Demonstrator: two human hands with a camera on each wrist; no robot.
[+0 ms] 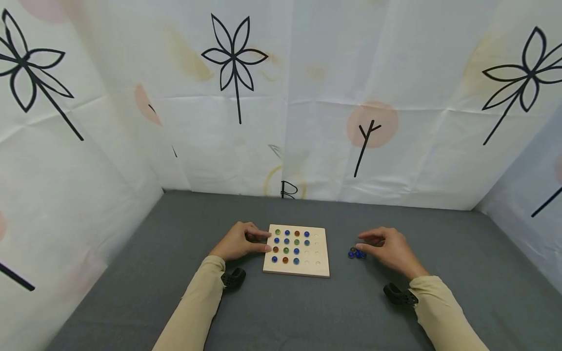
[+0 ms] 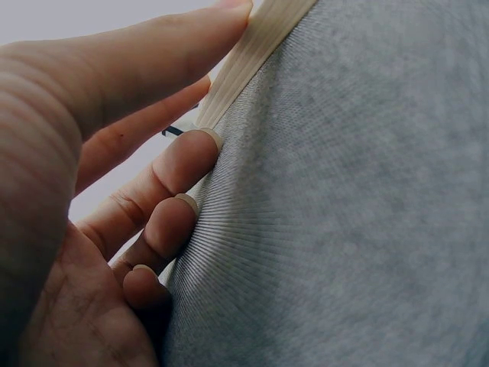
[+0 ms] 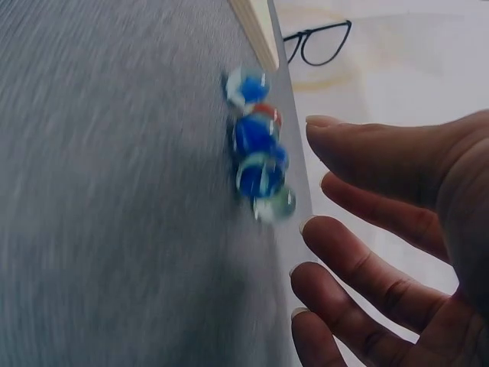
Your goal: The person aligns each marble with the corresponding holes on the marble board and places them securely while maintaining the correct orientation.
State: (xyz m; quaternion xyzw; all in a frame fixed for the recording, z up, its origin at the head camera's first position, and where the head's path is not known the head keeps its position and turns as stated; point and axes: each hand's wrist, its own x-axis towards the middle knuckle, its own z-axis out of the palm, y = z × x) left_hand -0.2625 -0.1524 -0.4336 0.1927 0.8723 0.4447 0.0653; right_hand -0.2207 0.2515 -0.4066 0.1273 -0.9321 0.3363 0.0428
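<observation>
A pale wooden board [image 1: 322, 268] lies flat on the table, with blue, green and amber marbles seated in its hollows and bare hollows toward its right side. My left hand [image 1: 240, 242] touches the board's left edge with thumb and index fingertips; the left wrist view shows its other fingers loosely bent beside the table surface. Right of the board sits a small cluster of loose marbles [image 1: 357, 253], mostly blue, with red and pale green ones in the right wrist view. Just above this cluster, my right hand [image 1: 388, 247] holds thumb and fingers apart, with nothing between them.
A dark grey cloth [image 1: 184, 312] covers the table. White fabric walls [image 1: 316, 151] with printed flowers and spots stand behind and at both sides. Each wrist carries a black strap-on device, such as the right wrist camera [image 1: 399, 294], above the table.
</observation>
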